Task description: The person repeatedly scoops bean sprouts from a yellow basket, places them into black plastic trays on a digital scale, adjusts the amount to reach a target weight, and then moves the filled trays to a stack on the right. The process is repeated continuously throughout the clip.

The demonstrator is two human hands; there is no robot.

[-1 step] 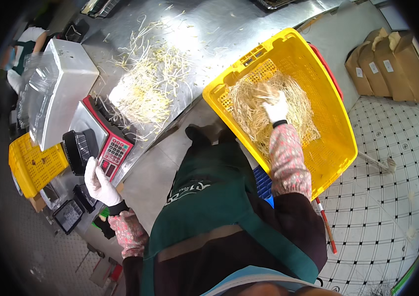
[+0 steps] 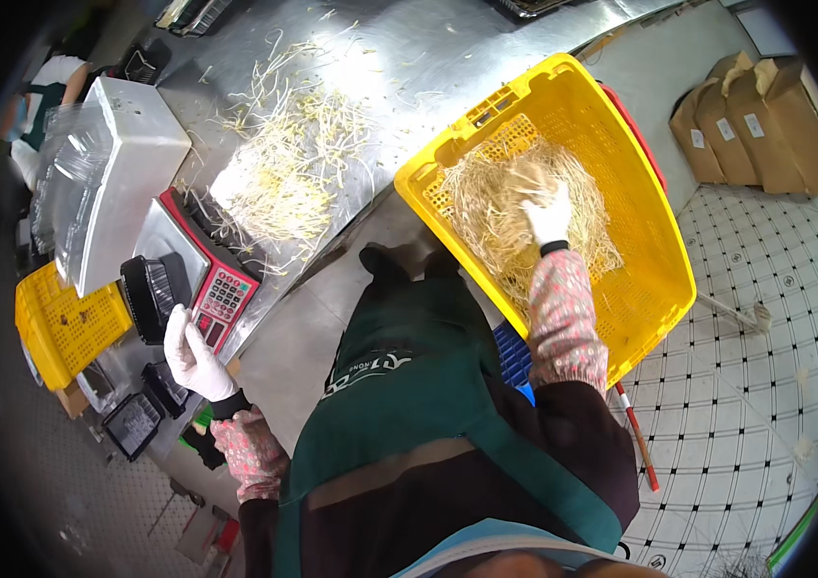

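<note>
My right hand (image 2: 550,214), in a white glove, is down inside a yellow plastic basket (image 2: 635,144). Its fingers are closed on a tuft of bean sprouts (image 2: 532,180), blurred by motion, above the heap of pale, straw-coloured sprouts (image 2: 481,207) in the basket. Over at the left, my left hand (image 2: 195,358) is raised beside a red scale (image 2: 229,294), fingers stretched out and nothing in them. A black plastic tray (image 2: 147,294) rests against the scale near that hand. On the metal table lies a loose pile of bean sprouts (image 2: 284,183).
A white foam box (image 2: 134,144) with clear film stands behind the scale. Another yellow basket (image 2: 67,323) and more black trays (image 2: 134,422) are at far left, where a co-worker (image 2: 43,106) stands. Brown paper bags (image 2: 751,125) stand at upper right; a red-and-white stick (image 2: 638,438) lies on the tiled floor.
My right hand has shifted slightly to the right within the basket, with the tuft of sprouts moving along. My left hand stays nearly where it was.
</note>
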